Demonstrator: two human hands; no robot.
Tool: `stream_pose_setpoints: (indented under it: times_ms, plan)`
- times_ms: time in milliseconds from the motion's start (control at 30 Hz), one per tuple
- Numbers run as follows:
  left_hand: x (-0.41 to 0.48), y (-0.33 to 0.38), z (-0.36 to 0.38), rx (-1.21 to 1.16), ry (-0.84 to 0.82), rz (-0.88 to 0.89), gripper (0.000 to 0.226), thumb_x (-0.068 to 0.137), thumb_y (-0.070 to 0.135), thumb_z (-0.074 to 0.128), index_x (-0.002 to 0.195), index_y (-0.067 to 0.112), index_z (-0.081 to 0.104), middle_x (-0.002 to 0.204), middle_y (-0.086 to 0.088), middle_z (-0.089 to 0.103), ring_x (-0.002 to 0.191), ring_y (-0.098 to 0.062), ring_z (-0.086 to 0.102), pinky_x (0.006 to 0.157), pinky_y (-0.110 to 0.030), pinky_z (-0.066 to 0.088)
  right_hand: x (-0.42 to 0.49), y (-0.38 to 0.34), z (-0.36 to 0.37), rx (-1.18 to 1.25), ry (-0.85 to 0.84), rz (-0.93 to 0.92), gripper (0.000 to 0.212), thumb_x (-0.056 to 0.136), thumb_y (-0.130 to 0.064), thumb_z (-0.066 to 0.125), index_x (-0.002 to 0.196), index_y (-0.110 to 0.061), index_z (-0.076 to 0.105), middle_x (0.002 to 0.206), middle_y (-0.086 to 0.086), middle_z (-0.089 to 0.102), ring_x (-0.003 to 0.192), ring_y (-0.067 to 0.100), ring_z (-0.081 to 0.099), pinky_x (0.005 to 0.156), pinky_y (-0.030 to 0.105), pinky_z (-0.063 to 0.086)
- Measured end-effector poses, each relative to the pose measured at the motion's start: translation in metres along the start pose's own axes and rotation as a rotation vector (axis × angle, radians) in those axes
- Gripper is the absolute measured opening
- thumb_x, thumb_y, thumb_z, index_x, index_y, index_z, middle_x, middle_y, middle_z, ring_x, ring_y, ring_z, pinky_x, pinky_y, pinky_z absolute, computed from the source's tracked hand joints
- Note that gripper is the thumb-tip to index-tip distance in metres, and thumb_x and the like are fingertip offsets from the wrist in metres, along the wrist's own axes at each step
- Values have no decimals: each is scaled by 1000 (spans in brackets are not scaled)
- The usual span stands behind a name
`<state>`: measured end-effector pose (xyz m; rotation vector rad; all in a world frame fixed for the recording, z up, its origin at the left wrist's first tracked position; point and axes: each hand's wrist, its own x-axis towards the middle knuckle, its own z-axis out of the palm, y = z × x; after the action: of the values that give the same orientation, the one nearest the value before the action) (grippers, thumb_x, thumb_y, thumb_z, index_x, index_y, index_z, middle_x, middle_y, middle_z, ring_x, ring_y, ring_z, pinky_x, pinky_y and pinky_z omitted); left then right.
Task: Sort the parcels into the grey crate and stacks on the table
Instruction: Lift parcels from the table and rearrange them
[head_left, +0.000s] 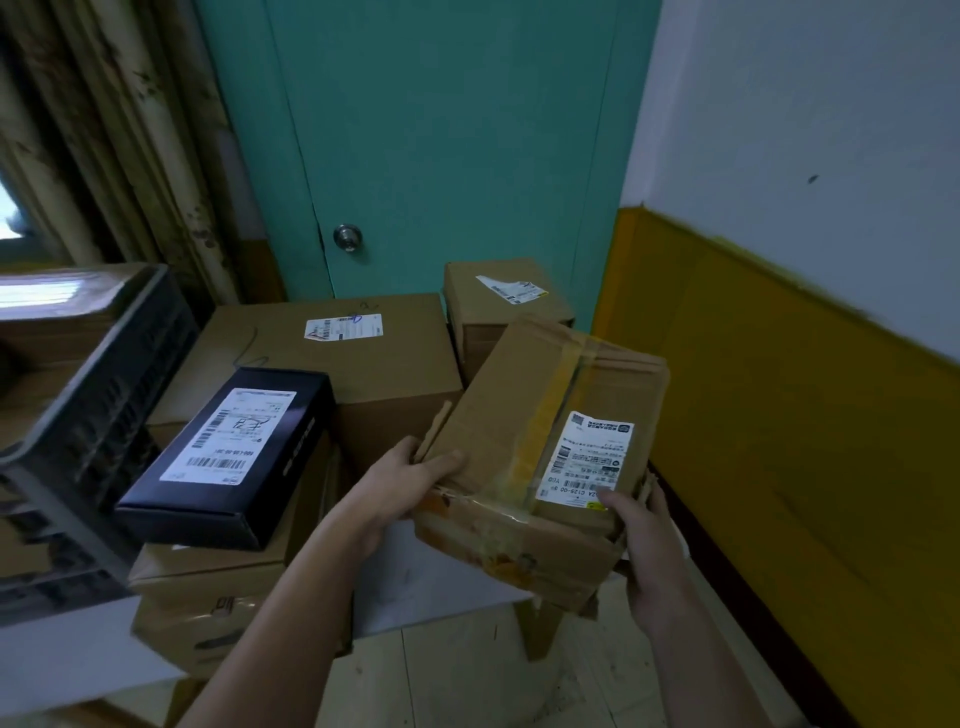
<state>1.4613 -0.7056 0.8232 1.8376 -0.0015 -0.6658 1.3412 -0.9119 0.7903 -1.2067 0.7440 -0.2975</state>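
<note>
Cardboard parcel, label blurred, grey crate cropped

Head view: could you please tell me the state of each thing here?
Worn parcel: tilted, taped shut, held in both hands.
Left hand: grips its left edge.
Right hand: grips its right corner.
Black box: closed, lying on a carton.
Green door: shut.

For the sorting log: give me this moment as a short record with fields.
held: parcel, worn, taped, tilted, label up
left hand: grips parcel's near left corner
right hand: grips near right corner, thumb at label
crate: grey, far left
black box: on top of brown stack
behind: large box, small box, teal door
</note>
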Motion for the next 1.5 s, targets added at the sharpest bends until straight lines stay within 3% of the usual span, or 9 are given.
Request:
stream_pose_setpoints:
  times_ms: [233, 367, 467, 667, 800, 967, 1133, 1233, 1500]
  plan:
    - [-20, -2, -13, -142, 2, 156, 48, 79, 62, 69, 100, 19, 64, 96, 1, 73, 93, -18, 70, 91, -41, 52, -9, -14, -8, 100, -54, -39, 47, 93, -13, 64, 136, -29, 54, 119, 1, 68, 101, 30, 67, 90, 56, 52]
    - [-37, 6, -38, -358, -1, 262, 57, 84, 66, 64, 121, 23, 71, 118, -9, 73, 111, -30, 68, 102, -50, 47, -22, -41, 0, 123, -163, -91, 34, 92, -9, 61, 113, -36, 61, 109, -2, 72, 97, 30, 68, 80, 52, 53]
    - [-53, 9, -59, -458, 53, 381, 30, 96, 35, 58, 117, 20, 72, 118, -15, 70, 109, -36, 67, 99, -56, 49, -37, -67, 14, 175, -307, -133, 32, 87, -9, 59, 100, -38, 61, 89, -11, 76, 78, 19, 73, 56, 35, 57]
    - [-89, 17, -107, -439, 249, 545, 27, 105, 22, 46, 120, 32, 66, 118, 3, 73, 106, -12, 70, 81, -28, 56, -63, -101, 79, 210, -431, -176, 14, 91, -6, 53, 94, -15, 63, 61, -5, 71, 50, 11, 68, 38, 19, 47]
    - [-116, 14, -147, -458, 338, 553, 26, 107, 24, 41, 113, 20, 65, 93, -1, 77, 75, -8, 73, 56, -20, 55, -72, -107, 137, 271, -619, -212, 26, 79, -13, 58, 103, -18, 66, 81, -3, 77, 68, 11, 73, 50, 19, 53]
    - [-156, 4, -204, -573, 385, 603, 61, 105, 26, 33, 66, 23, 80, 69, 0, 74, 63, -12, 70, 51, -22, 55, -95, -89, 214, 134, -722, -258, 49, 67, -24, 63, 116, -15, 66, 102, 6, 76, 87, 19, 73, 66, 29, 56]
    - [-189, -6, -254, -534, 333, 560, 55, 82, 63, 39, 100, 27, 78, 108, -6, 76, 96, -19, 74, 77, -36, 59, -109, -70, 269, 51, -786, -259, 48, 64, -20, 74, 112, -20, 69, 106, 7, 75, 97, 28, 71, 82, 40, 52]
    - [-199, -20, -281, -494, 268, 556, 74, 50, 86, 69, 100, 32, 80, 117, -6, 74, 105, -23, 71, 78, -35, 62, -116, -61, 296, 38, -817, -276, 53, 67, -25, 74, 119, -24, 67, 113, 6, 73, 102, 30, 70, 89, 45, 53]
    - [-197, -43, -322, -648, 318, 545, 108, 39, 63, 92, 129, 14, 60, 118, -12, 72, 103, -28, 71, 75, -38, 62, -128, -44, 343, 49, -841, -320, 60, 70, -33, 70, 128, -22, 62, 117, 5, 73, 105, 27, 70, 92, 45, 52]
